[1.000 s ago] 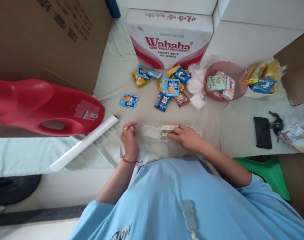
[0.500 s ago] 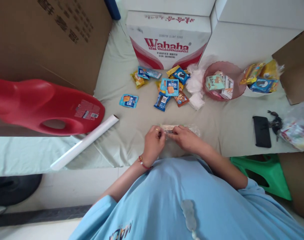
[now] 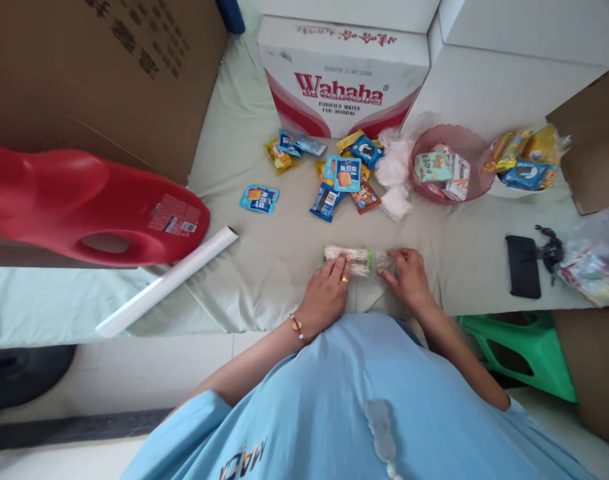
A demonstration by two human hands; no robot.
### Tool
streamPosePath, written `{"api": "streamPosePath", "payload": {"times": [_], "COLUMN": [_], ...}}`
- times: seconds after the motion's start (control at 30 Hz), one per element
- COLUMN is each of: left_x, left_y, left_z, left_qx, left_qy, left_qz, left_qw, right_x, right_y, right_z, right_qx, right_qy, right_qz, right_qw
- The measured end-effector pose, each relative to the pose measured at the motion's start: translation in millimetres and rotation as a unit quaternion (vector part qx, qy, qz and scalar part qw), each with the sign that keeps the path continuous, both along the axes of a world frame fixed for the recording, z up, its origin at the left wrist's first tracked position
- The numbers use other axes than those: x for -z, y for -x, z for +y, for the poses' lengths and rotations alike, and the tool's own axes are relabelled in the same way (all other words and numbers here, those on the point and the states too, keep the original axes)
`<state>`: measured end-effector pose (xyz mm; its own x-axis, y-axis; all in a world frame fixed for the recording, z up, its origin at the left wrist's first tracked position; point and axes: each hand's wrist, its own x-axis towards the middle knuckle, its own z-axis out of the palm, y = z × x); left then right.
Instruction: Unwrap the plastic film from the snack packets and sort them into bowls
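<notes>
The left hand lay palm down, its grip's fingers close together on top of a small packet with green ends and pale contents; whether the thumb pinched it could not be told. The packet lay crosswise on the cloth-covered bench, just in front of the person's light blue shirt. At the packet's right end, the right hand had its grip spread, thumb and forefinger apart, around crumpled clear wrap.

Beyond the hands, a pile of blue, yellow and brown snack packs lay before a white and red Wahaha carton. One blue pouch lay apart, to the left. Right of the pile stood a pink bowl holding small packages. Farther left, a white tube slanted beside a big red container. On the far right lay a flat black slab, near a filled plastic bag.
</notes>
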<state>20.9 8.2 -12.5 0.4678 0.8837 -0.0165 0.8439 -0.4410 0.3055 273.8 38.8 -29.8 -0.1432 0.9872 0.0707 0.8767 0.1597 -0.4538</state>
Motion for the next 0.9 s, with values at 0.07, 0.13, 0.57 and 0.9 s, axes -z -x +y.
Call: {"api": "streamPosePath", "payload": {"times": [0.07,0.13,0.57,0.9], "left_x": [-0.5,-2.3,1.3,15.7], "left_y": [0,-1,6,47], "left_z": [1,2,-1,-12], "left_qx": [0.002,0.007,0.049,-0.210], "left_qy": [0.003,0.006,-0.033,0.043], "left_qz": [0.005,0.018,0.044,-0.410], "left_qw": [1.000,1.000,0.997,0.887], "right_x": [-2.2,-12.0,-49.1,-36.9], "right_y": [-1,1,109,100], "right_z": [-1,0,41,0], "right_qx": [-0.017,-0.019,-0.109,-0.231], "right_qy": [-0.016,-0.011,0.146,0.021], "right_qz": [0.030,0.091,-0.036,-0.106], "right_qw": [0.999,0.996,0.983,0.967]}}
